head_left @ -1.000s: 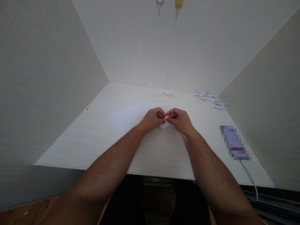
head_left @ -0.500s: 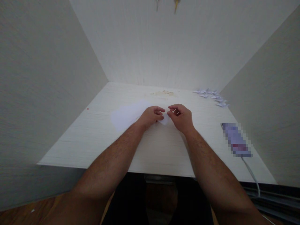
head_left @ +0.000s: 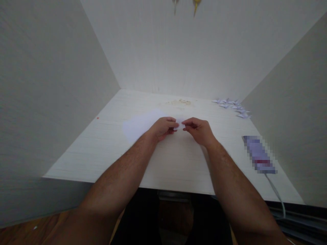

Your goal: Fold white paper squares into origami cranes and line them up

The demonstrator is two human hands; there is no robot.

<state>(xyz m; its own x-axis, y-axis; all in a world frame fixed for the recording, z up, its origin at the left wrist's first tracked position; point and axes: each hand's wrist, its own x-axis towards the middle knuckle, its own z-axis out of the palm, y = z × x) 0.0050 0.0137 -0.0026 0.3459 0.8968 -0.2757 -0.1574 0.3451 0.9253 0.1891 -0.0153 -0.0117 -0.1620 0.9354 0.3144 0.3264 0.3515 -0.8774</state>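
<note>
A small piece of white paper (head_left: 180, 125) spans the gap between my two hands, just above the white desk. Its left end is pinched between the thumb and fingers of my left hand (head_left: 165, 127). My right hand (head_left: 199, 129) grips the opposite end with bent fingers and thumb. The fingers cover both ends, so any folds there are hidden. Beyond my left forearm lie larger white paper sheets (head_left: 139, 125), flat on the desk and partly hidden by that arm.
Several folded paper cranes (head_left: 233, 104) stand in the far right corner. A phone-like device (head_left: 259, 154), blurred out, lies at the right with a cable (head_left: 276, 192) running over the front edge. Walls (head_left: 163, 51) enclose the desk (head_left: 173, 170). A brownish patch (head_left: 181, 102) marks its back.
The paper has turned and lifted to lie more level between my hands. My right fingers, apart before, have closed on its right end. The view has shifted slightly.
</note>
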